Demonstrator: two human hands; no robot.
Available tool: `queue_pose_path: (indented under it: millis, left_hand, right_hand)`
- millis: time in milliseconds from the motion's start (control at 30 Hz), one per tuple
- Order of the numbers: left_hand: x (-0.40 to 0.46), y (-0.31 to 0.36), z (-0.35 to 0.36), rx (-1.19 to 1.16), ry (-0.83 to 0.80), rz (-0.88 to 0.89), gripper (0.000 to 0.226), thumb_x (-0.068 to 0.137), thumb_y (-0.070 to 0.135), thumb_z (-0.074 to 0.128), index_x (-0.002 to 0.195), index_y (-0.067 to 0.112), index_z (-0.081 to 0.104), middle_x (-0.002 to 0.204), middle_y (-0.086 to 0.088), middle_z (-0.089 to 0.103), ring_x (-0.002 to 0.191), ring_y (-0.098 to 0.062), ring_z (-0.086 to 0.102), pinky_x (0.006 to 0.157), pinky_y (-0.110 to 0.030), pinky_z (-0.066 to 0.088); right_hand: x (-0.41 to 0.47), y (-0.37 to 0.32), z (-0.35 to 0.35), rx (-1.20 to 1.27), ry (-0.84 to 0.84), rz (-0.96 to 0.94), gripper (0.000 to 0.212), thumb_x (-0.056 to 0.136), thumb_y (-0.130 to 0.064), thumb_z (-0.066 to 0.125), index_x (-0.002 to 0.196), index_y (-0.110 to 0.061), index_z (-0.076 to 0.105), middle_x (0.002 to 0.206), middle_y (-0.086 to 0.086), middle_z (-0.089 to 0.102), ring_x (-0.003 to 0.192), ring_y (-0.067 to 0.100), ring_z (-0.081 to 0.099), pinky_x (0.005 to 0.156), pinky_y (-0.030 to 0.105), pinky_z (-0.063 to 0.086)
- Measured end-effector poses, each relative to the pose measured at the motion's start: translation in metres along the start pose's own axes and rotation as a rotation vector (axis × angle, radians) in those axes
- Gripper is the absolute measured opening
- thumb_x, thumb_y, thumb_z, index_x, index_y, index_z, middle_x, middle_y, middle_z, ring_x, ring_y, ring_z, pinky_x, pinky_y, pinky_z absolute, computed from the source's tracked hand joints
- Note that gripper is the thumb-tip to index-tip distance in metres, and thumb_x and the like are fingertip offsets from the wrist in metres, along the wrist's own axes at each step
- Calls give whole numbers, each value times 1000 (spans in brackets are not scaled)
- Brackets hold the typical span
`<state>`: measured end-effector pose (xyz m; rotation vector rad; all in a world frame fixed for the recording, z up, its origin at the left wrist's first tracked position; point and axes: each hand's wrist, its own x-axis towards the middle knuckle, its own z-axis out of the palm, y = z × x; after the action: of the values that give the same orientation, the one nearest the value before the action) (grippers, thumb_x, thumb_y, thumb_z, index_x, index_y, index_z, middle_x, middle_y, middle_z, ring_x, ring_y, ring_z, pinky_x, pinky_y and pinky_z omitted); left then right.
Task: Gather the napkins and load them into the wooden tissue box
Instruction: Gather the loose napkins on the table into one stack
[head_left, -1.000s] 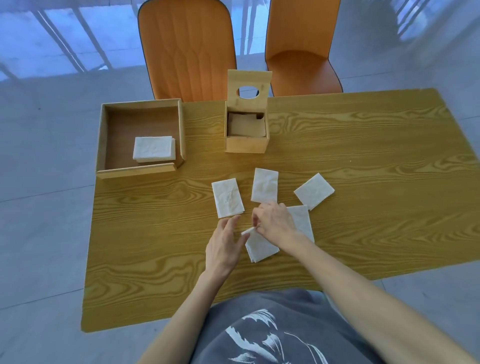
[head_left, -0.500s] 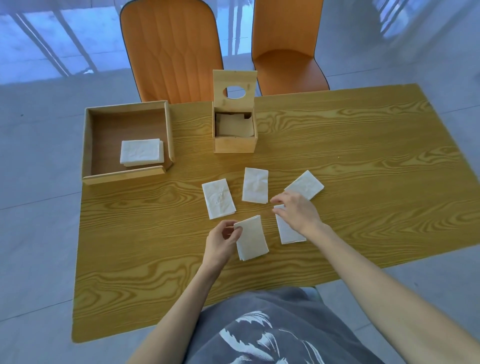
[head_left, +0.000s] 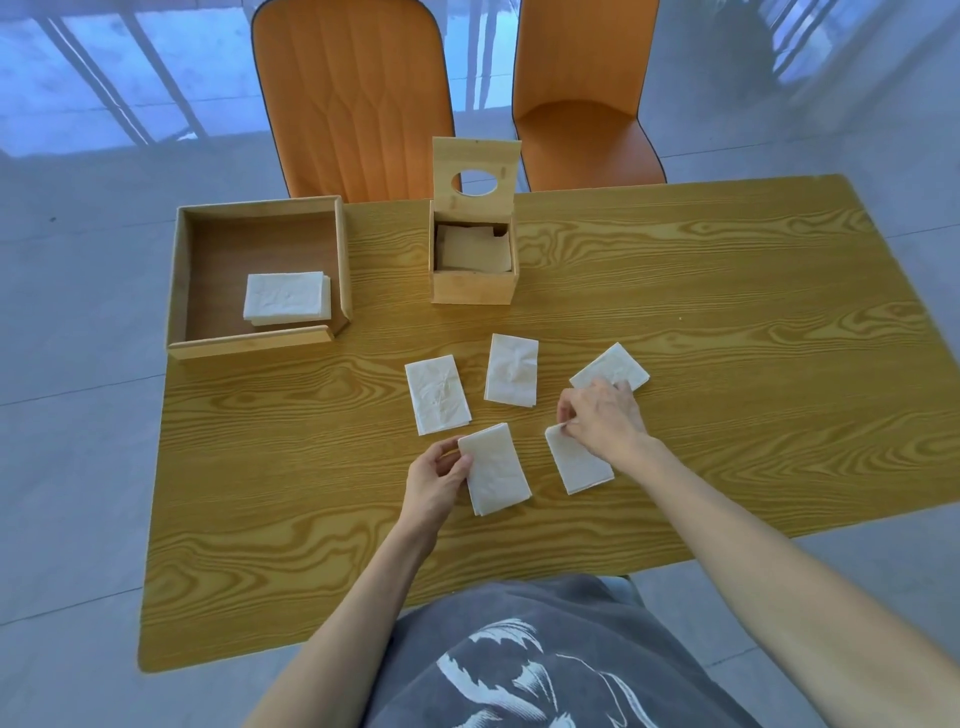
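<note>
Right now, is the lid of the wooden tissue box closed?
No, the lid of the wooden tissue box stands upright, leaving the top open.

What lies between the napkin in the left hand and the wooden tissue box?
In the head view, two loose napkins lie there on the table: one nearer the left hand, another closer to the tissue box.

Single head-worn wide-angle view, looking forward and steeply down from the table's (head_left: 727, 291) near edge. Person's torso fills the bottom, both forearms reach in from below. Whole tabletop fits in frame, wooden tissue box (head_left: 474, 260) mid-far, two orange chairs (head_left: 353, 98) and floor beyond. Edges bow visibly.
</note>
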<state>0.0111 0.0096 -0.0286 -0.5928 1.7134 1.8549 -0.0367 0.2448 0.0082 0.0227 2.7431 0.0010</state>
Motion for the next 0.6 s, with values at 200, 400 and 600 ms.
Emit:
queue_pose_path:
  millis: [200,400,600]
  left_hand:
    - [1,-2,0,-24,10,-9,23,97,13,57,118,12,66,106,-5,75,96,-21,71,83,-33,59]
    - [2,-2,-1,-21,12,-8,19,98,16,56,111,19,69,103,-2,75,95,-21,71,85,-37,59]
    - [3,-1,-3,-48,-22,-33,24,99,19,55,117,11,69,107,-10,75,99,-28,70,87,-45,58]
  right_hand:
    - [-4,-6,-8,502,-285,-114,14,94,-28,62,104,-24,72,107,-3,71,104,14,64,94,33,53]
    - [6,-9,-32,637,-442,-150,8,92,-24,68,94,-31,72,96,-9,72,88,4,65,66,18,49]
    - [13,-35,-28,879,-535,-197,9,90,-22,72,93,-31,72,87,-10,76,77,-2,68,63,16,51]
